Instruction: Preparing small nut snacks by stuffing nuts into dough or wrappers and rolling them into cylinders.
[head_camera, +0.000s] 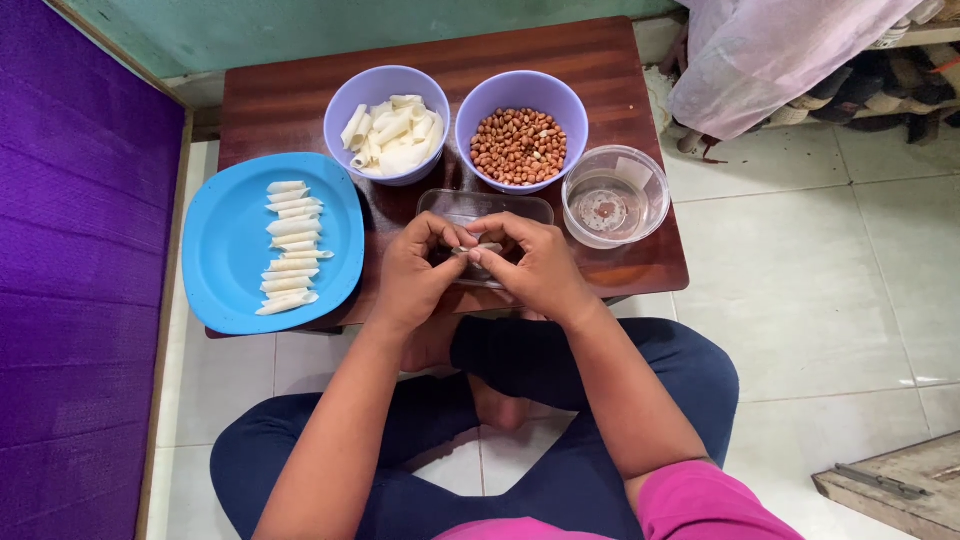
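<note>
My left hand (418, 270) and my right hand (535, 265) meet over a clear rectangular container (483, 207) at the front of a low wooden table (290, 95). Both pinch one pale pasta tube (482, 249) between their fingertips. Behind the hands stand two lilac bowls: the left bowl (360, 95) holds pale pasta tubes, the right bowl (520, 95) holds brown peanuts (518, 147). A blue plate (225, 240) at the left carries a column of several pasta tubes (288, 247) laid side by side.
A clear round tub (614, 195) stands at the table's right front. A purple mat (70, 270) lies along the left. White floor tiles spread to the right, with a draped cloth (770, 50) over shelves of footwear and a wooden board (890, 485) at bottom right.
</note>
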